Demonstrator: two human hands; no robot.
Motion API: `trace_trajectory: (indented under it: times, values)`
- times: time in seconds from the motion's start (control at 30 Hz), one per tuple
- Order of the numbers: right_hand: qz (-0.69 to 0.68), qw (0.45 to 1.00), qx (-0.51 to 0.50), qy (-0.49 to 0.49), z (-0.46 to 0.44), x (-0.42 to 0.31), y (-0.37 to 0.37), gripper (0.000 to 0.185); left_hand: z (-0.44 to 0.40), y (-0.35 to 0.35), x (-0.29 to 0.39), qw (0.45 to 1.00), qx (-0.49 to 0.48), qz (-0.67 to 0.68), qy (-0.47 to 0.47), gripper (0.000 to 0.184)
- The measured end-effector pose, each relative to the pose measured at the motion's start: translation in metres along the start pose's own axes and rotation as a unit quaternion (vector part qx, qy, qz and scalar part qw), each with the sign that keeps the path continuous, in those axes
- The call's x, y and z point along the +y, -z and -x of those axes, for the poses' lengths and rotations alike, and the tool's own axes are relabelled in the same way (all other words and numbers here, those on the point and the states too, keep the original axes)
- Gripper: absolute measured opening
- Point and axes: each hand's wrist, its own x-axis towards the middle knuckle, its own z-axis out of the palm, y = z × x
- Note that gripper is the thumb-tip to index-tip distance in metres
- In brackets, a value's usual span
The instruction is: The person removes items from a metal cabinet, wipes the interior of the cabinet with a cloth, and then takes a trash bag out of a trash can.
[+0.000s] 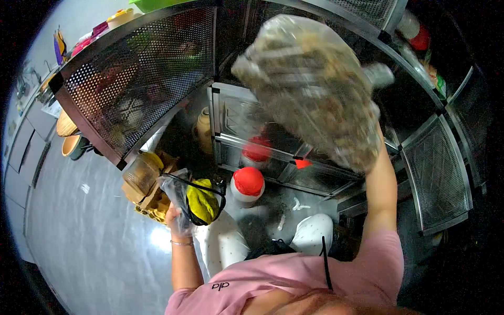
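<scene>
Bulky clear plastic bag [315, 89] aloft, far right, not set down. Your left hand [172, 215] grips small plastic bag [181, 223], near left; right arm [381, 194] raised, fingers hidden, cannot tell.

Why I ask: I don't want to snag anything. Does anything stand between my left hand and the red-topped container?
Yes: a yellow-green bundle with a black strap, beside the clear plastic in your left hand, sits toward the red-topped container.

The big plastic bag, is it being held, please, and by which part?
The big plastic bag seems to be held by the right hand, but it hides that hand, so the part gripped cannot be told.
</scene>
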Motion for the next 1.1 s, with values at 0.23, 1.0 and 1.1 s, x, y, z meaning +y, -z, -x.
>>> trace_trajectory:
  times: [0.23,1.0,1.1]
  values:
    - [0.306,0.948,-0.084,-0.021,0.132,0.049,0.004,0.056,-0.006,-0.012,-0.003,1.000,0.014,0.005,0.015,0.062]
    - [0.477,0.840,0.074,-0.247,0.049,0.476,-0.145,0.032,-0.079,-0.074,-0.085,0.993,-0.018,0.048,0.102,0.051]
    - [0.526,0.824,0.006,-0.210,0.057,0.501,-0.167,0.044,-0.074,-0.086,-0.089,0.987,0.125,-0.079,0.061,0.062]
